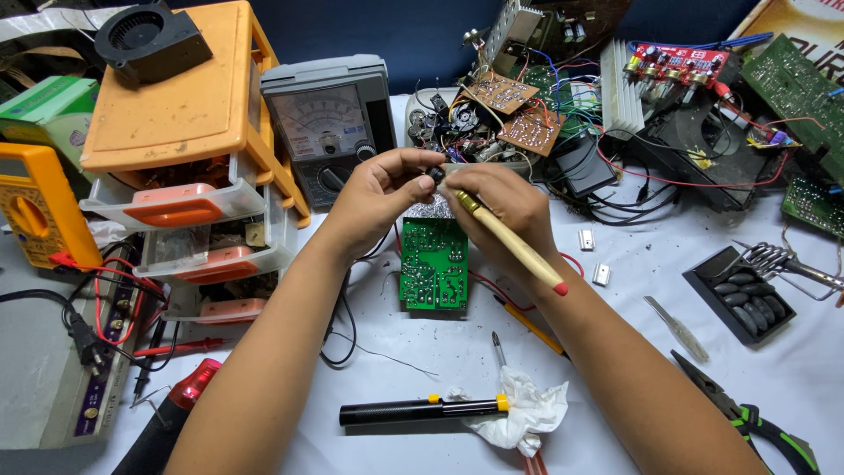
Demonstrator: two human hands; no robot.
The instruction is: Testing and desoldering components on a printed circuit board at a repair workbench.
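We note the white counter (440, 352) crowded with repair gear. Largest first: an orange drawer cabinet (176, 97) at far left, with an analog multimeter (327, 123) just beside it and a heap of circuit boards and wires (545, 114) behind the hands.

A green circuit board (434, 264) lies flat below the hands, its long axis running away from us.

Both forearms converge above the far end of that board. Left hand (378, 198): grip closed, fingertips pinching a small dark component (435, 176); what kind we cannot tell. Right hand (505, 207): grip closed around a wooden-handled tool (510, 242), red cap (560, 288) toward us, working end toward the component.

Key relation: the component sits between the two hands, touching the left fingertips, just left of the right fingertips. The tool's long axis slants from lower right up to upper left, toward it.

Nearer us lie a black desoldering pump (422, 410) beside a crumpled tissue (519, 409), and green-handled pliers (747, 413) at right.
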